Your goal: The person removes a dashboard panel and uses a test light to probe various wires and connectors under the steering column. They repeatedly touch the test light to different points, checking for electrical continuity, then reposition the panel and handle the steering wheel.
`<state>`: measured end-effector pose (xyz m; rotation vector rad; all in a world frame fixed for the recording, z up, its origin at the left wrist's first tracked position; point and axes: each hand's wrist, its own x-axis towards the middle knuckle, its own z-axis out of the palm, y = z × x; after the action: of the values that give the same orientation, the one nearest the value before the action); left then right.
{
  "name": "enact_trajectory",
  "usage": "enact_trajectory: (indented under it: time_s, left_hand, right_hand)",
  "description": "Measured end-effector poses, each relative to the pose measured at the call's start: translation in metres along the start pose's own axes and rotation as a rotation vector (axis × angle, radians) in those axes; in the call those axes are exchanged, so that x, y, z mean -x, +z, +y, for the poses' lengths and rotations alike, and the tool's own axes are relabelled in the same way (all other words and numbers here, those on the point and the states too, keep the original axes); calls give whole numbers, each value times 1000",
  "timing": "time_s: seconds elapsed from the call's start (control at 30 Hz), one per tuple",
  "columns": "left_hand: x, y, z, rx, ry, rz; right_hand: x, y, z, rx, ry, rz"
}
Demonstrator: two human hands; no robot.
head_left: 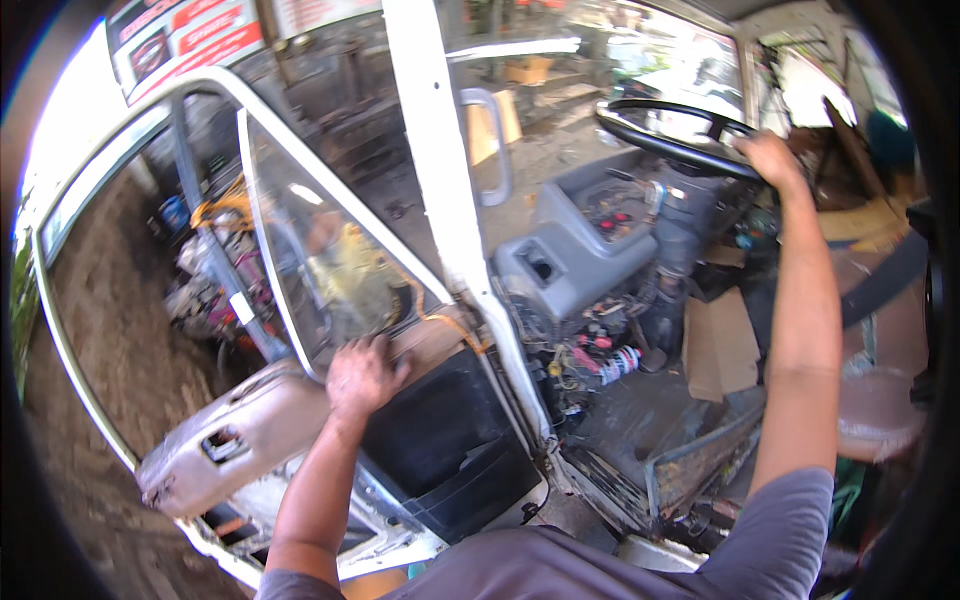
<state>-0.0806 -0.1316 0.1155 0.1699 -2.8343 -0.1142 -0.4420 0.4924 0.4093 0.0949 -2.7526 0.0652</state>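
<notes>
My right hand [773, 161] is wrapped round the near right rim of a black steering wheel [668, 148]. My left hand [361, 380] lies on the upper ledge of an open vehicle door, its fingers spread over the worn brown trim panel [265, 428], just below the small triangular window [325, 250]. Nothing shows in the left hand. A grey dashboard section [580, 255] with exposed wiring sits left of the steering column [680, 235].
A white door pillar [430, 150] with a grey grab handle [500, 150] stands between door and cab. Loose wires, a small can [620, 365] and a piece of cardboard [720, 345] lie in the footwell. A seat [880, 400] is at the right. Bagged clutter [215, 265] lies outside.
</notes>
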Motion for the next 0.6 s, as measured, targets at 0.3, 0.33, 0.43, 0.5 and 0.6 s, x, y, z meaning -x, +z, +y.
enact_trajectory:
  time_s: [0.3,0.33,0.43,0.5,0.6]
  left_hand:
    - [-3,-4,7,22,25,49]
    - [-2,-4,7,16,37,73]
    - [-2,-3,8,37,29,90]
    - [-2,-3,9,40,28,93]
    - [-2,-3,10,47,33,102]
  right_hand:
    - [40,-28,-49,-12,108,-26]
    - [44,-30,-53,-14,150,-32]
    - [46,-30,-54,-8,145,-15]
    - [40,-27,-52,2,117,-27]
    - [33,-20,-48,-29,161,-21]
